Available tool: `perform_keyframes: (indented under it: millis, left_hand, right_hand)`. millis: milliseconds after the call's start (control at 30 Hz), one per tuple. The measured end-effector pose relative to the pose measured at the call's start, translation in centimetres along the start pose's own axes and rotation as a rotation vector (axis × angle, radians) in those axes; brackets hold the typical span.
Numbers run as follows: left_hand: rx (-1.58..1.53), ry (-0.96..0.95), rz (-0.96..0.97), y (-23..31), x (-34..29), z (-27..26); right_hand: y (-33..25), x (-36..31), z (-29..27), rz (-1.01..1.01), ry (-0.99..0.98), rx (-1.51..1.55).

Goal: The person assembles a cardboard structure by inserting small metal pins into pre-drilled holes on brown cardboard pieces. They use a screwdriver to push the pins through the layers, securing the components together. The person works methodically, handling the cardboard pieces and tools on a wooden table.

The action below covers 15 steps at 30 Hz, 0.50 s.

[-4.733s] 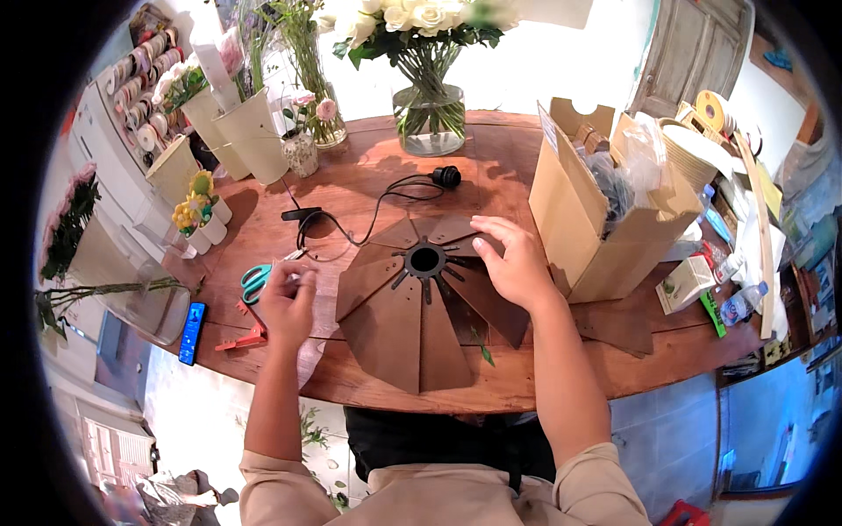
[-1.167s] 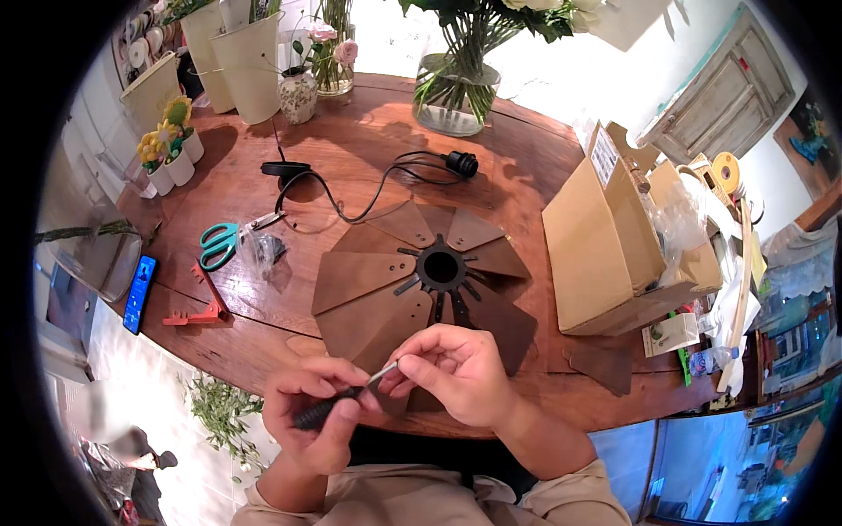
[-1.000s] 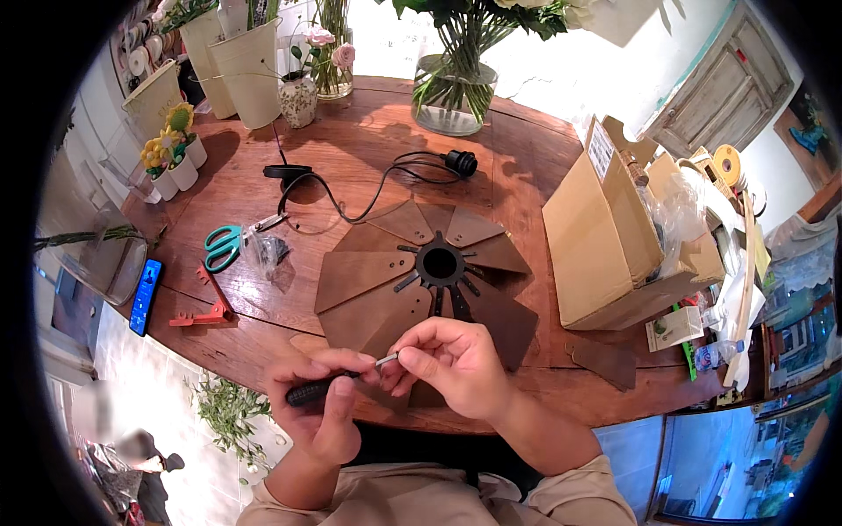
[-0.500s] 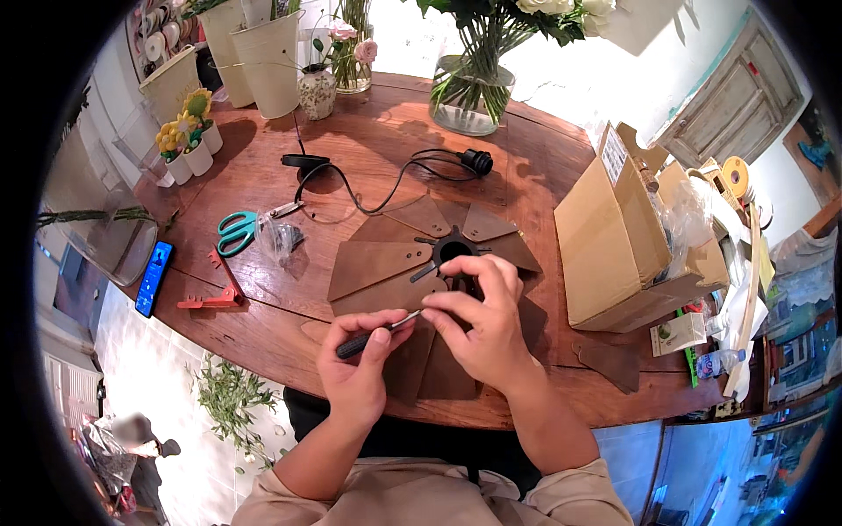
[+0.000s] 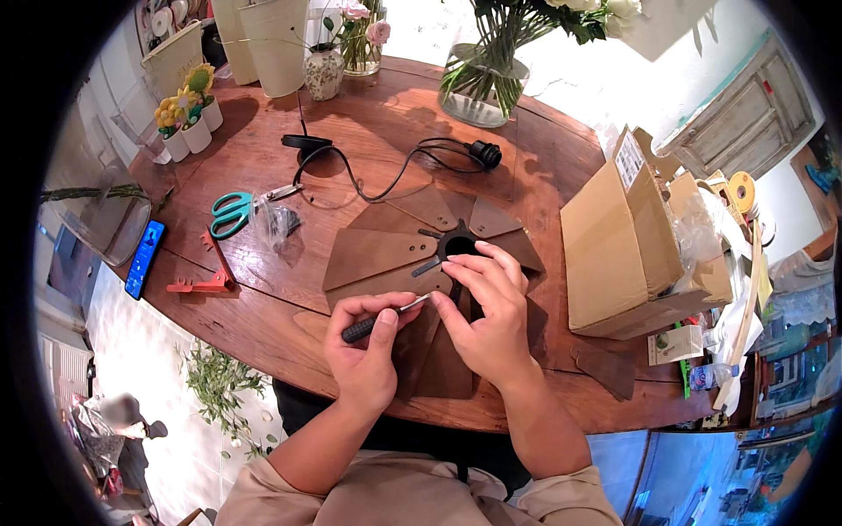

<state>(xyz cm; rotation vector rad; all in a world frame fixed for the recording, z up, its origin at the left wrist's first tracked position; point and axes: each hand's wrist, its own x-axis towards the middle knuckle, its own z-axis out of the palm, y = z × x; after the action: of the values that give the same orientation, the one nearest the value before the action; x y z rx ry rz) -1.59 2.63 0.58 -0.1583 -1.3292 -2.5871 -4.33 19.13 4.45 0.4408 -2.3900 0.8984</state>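
Note:
My left hand [image 5: 367, 355] is closed around the black handle of a small screwdriver [image 5: 358, 330], its thin metal shaft pointing up and to the right. My right hand [image 5: 493, 320] has its fingers apart; the thumb is by the screwdriver's tip and the other fingers reach over a black ring-shaped hub [image 5: 455, 243]. Any small part at the tip is too small to make out. Brown leather-like panels [image 5: 373, 255], some with paired holes, fan out around the hub under both hands. Part of the fan is hidden by my hands.
A loose brown panel [image 5: 607, 372] and an open cardboard box [image 5: 614, 250] are on the right. Teal-handled scissors [image 5: 231, 215], a clear plastic bag [image 5: 276, 223], a red tool [image 5: 210, 282] and a phone [image 5: 145, 260] lie left. Beyond are a black cord [image 5: 386, 188] and a glass vase [image 5: 482, 101].
The right fingers have spread from a pinch at the screwdriver tip and now reach toward the hub. The left hand still holds the screwdriver. The whole view has shifted slightly.

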Motion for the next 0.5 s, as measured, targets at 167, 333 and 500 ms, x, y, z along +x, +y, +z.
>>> perform_keyframes:
  millis: [167,333,500]
  left_hand:
    - [-0.024,0.099,-0.095,1.0,0.8,0.3]
    - [-0.146,0.176,-0.479,3.1,3.9,-0.7]
    - [-0.196,0.119,-0.598,3.4,5.0,-2.0]
  right_hand:
    - [-0.1,0.1,0.1,-0.008,0.056,-0.010]
    - [-0.5,0.1,0.2,-0.029,-0.009,-0.018]
    - [-1.6,1.3,-0.1,-0.064,-0.163,-0.075]
